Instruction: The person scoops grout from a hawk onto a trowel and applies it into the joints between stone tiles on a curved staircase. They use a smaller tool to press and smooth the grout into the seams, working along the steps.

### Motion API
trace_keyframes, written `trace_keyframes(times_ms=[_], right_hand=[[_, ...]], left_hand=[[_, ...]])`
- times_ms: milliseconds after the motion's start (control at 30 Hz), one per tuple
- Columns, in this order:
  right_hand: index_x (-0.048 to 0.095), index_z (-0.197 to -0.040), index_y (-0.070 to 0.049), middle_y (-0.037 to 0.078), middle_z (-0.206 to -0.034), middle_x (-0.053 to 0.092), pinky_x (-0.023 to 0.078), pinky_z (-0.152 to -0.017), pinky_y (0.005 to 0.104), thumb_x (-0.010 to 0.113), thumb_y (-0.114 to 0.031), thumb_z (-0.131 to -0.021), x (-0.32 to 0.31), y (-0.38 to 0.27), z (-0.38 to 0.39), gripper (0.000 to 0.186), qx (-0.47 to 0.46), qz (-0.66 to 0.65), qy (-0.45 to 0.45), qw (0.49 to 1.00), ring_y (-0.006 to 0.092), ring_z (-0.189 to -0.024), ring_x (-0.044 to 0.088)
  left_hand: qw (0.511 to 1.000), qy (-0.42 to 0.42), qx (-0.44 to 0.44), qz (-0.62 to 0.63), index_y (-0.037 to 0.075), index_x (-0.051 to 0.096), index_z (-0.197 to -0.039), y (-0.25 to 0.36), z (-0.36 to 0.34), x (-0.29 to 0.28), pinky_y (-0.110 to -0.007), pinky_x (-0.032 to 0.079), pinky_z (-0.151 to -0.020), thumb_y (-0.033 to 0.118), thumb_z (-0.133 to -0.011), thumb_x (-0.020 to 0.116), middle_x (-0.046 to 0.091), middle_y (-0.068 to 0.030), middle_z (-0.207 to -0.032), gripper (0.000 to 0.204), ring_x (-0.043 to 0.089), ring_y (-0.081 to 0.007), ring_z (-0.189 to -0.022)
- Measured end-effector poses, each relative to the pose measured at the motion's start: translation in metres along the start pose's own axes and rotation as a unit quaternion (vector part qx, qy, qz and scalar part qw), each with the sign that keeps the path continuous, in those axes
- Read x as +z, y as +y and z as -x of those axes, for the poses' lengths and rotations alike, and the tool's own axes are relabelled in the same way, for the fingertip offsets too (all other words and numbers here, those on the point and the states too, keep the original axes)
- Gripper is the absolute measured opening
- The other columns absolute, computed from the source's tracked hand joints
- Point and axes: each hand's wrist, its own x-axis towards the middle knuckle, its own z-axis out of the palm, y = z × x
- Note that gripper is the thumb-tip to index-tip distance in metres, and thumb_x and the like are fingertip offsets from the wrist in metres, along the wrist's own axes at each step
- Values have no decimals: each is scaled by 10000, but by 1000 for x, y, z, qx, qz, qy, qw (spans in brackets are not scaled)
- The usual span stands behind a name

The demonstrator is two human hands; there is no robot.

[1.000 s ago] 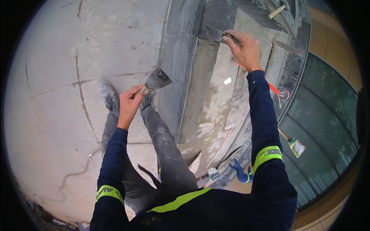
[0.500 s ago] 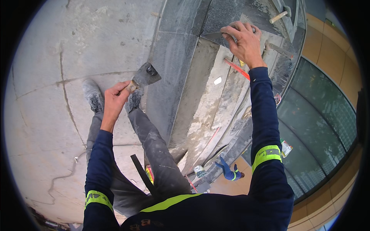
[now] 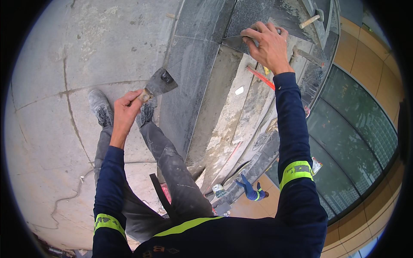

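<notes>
My left hand (image 3: 125, 112) is closed around the handle of a putty knife (image 3: 161, 81). A dark lump of paste sits on its wide, grey blade, which points away to the right over my shoe. At the upper right, my right hand (image 3: 272, 46) curls its fingers over a flat, grey, blade-like piece (image 3: 234, 41). This piece lies at the edge of a dark stone slab (image 3: 247, 19), just beyond the bare mortar strip (image 3: 223, 69). What my right fingers grip is partly hidden beneath them.
A hammer (image 3: 312, 20) lies at the upper right. Red-orange strips (image 3: 261, 78) and a white scrap (image 3: 239, 90) rest along the ledge. Dark stone paving (image 3: 183, 81) borders the concrete floor. Far below, beyond the ledge, are a person in blue (image 3: 253, 189) and glass panels (image 3: 348, 129).
My right hand has shifted slightly left, and more of the grey blade-like piece shows below the slab edge. My left hand keeps the putty knife in nearly the same place.
</notes>
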Motion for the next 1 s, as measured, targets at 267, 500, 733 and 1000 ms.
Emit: trace_keyframes(times_ms=[267, 500, 733, 1000], right_hand=[[836, -1088, -357, -74, -1054, 694, 442, -1065, 649, 759, -328, -998, -1, -4, -4, 121, 6, 7, -11, 1000, 207, -1098, 679], [845, -1099, -361, -73, -1040, 707, 457, -1009, 664, 755, -330, -999, 4, -5, -1, 138, 42, 7, 6, 999, 215, -1069, 696], [845, -1123, -367, -68, -1060, 727, 463, -986, 676, 736, -352, -1008, 9, -4, 4, 159, 81, -1, -3, 997, 238, -1092, 706], [836, -1161, -377, -52, -1112, 726, 465, -974, 682, 709, -386, -1034, 14, -4, 9, 180, 134, -16, -28, 990, 257, -1141, 696]], left_hand=[[1000, 3, 5, 7, -40, 803, -1334, 4, -3, -1, -246, 449, -640, 78, -1031, 708, 779, -33, -1042, 339, 564, -64, -720], [1000, 3, -1, -1, -39, 803, -1338, 10, -3, 1, -248, 447, -636, 78, -1031, 704, 782, -31, -1007, 343, 563, -65, -713], [1000, 2, -3, 0, -48, 801, -1335, 10, -4, 3, -246, 441, -635, 81, -1027, 702, 787, -30, -993, 348, 560, -62, -710], [1000, 5, -9, 3, -47, 804, -1328, 11, -4, 5, -245, 443, -643, 81, -1024, 702, 783, -30, -982, 345, 560, -62, -719]])
